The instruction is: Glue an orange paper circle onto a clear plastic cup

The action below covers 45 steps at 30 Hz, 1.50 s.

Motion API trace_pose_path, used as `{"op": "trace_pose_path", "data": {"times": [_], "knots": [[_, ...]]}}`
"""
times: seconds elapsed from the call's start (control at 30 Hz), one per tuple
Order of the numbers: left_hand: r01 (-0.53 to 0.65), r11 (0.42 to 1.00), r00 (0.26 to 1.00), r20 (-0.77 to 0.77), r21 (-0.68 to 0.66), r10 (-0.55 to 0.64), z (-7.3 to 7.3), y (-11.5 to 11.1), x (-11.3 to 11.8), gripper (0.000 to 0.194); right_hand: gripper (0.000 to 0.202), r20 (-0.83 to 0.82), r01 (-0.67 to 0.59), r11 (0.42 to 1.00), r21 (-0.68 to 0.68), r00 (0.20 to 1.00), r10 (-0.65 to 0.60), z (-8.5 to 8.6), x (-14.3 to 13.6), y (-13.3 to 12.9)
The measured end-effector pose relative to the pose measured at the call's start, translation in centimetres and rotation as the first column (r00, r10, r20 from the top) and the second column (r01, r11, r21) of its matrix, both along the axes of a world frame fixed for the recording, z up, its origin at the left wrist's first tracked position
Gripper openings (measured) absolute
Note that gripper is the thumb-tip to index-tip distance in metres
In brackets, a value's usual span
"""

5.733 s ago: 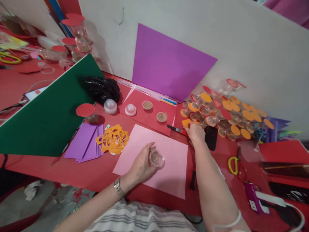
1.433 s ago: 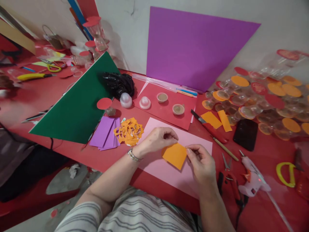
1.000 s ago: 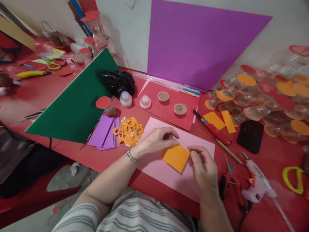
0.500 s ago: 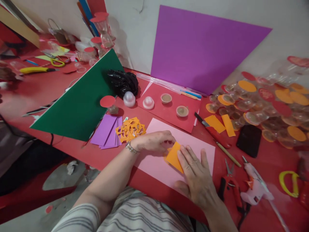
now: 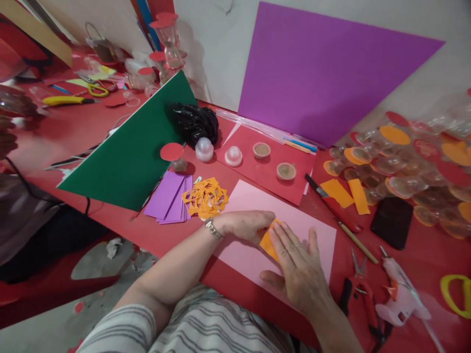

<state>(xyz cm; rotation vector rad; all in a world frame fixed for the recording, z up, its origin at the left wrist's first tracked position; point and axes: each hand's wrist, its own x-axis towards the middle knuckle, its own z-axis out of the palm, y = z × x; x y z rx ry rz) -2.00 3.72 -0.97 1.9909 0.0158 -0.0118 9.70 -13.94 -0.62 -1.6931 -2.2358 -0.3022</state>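
A small orange paper piece lies on the pink sheet in front of me. My right hand rests flat over its right part, fingers stretched and thumb out to the side. From the left, my left hand closes on the upper left edge of the orange paper; its fingertips are partly hidden. Left of the pink sheet sit a heap of orange paper scraps and a stack of purple paper strips.
A green board and a purple board stand upright. On the right are a cutter knife, a black phone, pliers, a glue gun and clustered plastic hourglass pieces. Small sand-filled cups sit behind.
My left hand has shifted onto the paper's upper edge, its fingers straighter. My right hand stays flat on the orange paper. The whole view has swung slightly left.
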Motion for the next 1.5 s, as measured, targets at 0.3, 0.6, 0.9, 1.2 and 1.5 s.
{"op": "trace_pose_path", "data": {"times": [0.3, 0.6, 0.9, 1.2, 1.5], "knots": [[-0.156, 0.987, 0.987, 0.041, -0.025, 0.157, 0.2, -0.5, 0.1, 0.019, 0.064, -0.309, 0.109, 0.96, 0.258, 0.951, -0.025, 1.6, 2.0, -1.4], [-0.316, 0.945, 0.941, 0.154, 0.083, 0.301, -0.3, -1.5, 1.3, 0.012, 0.077, -0.113, 0.168, 0.972, 0.164, 0.982, -0.151, 0.7, 1.7, 0.6], [-0.257, 0.964, 0.963, 0.066, -0.069, 0.261, -0.6, -0.5, 0.6, 0.017, 0.074, -0.03, 0.16, 0.983, 0.093, 0.987, -0.158, -0.3, 0.4, 1.6], [-0.208, 0.978, 0.975, 0.071, -0.024, 0.209, -0.4, -0.1, 0.6, 0.019, 0.068, -0.171, 0.135, 0.971, 0.198, 0.98, -0.101, -0.9, 0.7, 1.5], [-0.176, 0.983, 0.976, 0.139, 0.044, 0.168, -0.8, -0.4, 0.7, 0.032, 0.065, -0.28, 0.184, 0.937, 0.297, 0.955, -0.099, -0.6, 2.2, 0.2]]}}
